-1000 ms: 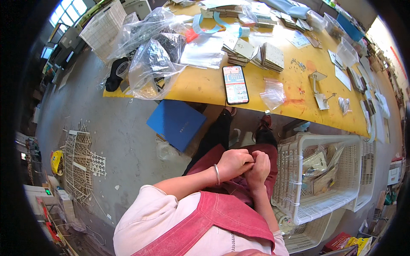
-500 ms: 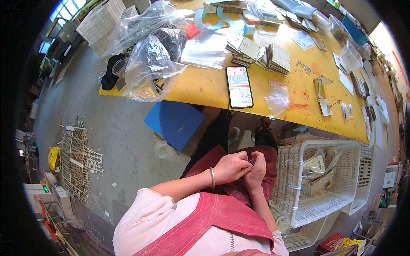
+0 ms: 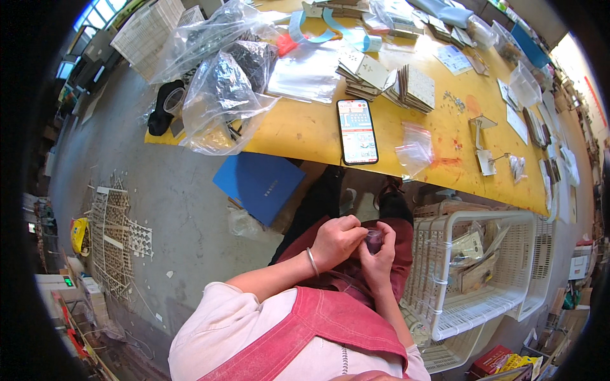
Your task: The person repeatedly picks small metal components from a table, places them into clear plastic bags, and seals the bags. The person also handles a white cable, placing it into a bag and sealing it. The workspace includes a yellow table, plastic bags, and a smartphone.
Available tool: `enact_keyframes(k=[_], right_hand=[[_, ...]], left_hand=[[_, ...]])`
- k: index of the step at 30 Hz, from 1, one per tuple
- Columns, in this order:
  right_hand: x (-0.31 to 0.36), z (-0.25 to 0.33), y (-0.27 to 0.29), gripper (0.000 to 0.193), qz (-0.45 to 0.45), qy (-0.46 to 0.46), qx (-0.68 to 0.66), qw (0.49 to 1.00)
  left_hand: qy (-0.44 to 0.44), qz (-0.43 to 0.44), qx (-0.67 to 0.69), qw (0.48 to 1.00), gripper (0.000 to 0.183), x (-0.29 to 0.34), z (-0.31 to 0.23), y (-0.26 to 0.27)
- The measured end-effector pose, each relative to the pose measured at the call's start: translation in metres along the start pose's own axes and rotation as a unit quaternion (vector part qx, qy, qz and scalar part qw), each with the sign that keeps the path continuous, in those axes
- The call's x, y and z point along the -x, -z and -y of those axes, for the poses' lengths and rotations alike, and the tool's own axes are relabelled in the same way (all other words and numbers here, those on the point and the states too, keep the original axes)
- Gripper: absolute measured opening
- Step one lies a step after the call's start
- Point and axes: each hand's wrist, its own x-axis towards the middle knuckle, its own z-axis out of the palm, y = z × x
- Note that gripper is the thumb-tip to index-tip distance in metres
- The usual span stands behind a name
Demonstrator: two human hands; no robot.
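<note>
Over my lap, in front of the red apron, both hands meet around a small clear plastic bag. My left hand, with a bangle at its wrist, is closed, its fingertips pinching the bag's edge. The bag rests against the curled fingers and thumb of my right hand, which is closed on it too. Whether anything lies inside the bag is too small to tell. On the yellow table ahead, more small clear bags lie to the right of a lit phone.
Large plastic bags with dark contents sit at the table's left. Stacked perforated boards and a metal bracket stand farther right. A white plastic basket is beside my right leg. A blue folder lies below the table edge.
My hands have parted slightly, the left shifting a little up and left. The clear bag between them now shows more fully.
</note>
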Motion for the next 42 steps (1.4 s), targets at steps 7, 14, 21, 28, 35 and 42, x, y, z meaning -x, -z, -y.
enact_keyframes(k=[7,14,21,28,35,42], right_hand=[[0.006,-0.013,0.029,0.020,0.123,-0.233,-0.313,0.912],[0.007,-0.015,0.031,0.010,0.127,-0.226,-0.337,0.905],[0.010,-0.011,0.031,0.010,0.121,-0.203,-0.357,0.904],[0.012,-0.005,0.030,0.012,0.078,-0.203,-0.365,0.905],[0.022,-0.002,0.026,0.012,0.058,-0.225,-0.431,0.872],[0.021,0.001,0.028,0.013,0.072,-0.179,-0.387,0.902]], left_hand=[[0.054,-0.015,0.028,0.998,0.008,-0.001,0.005,0.012],[0.122,0.038,0.152,0.980,0.008,0.001,0.001,0.015],[0.129,0.081,0.152,0.976,0.010,0.007,0.005,0.022],[0.119,0.028,0.128,0.984,0.010,0.014,-0.008,0.023],[0.107,0.050,0.124,0.985,0.009,0.016,-0.015,0.028],[0.017,0.080,0.082,0.993,0.011,0.011,-0.014,0.034]])
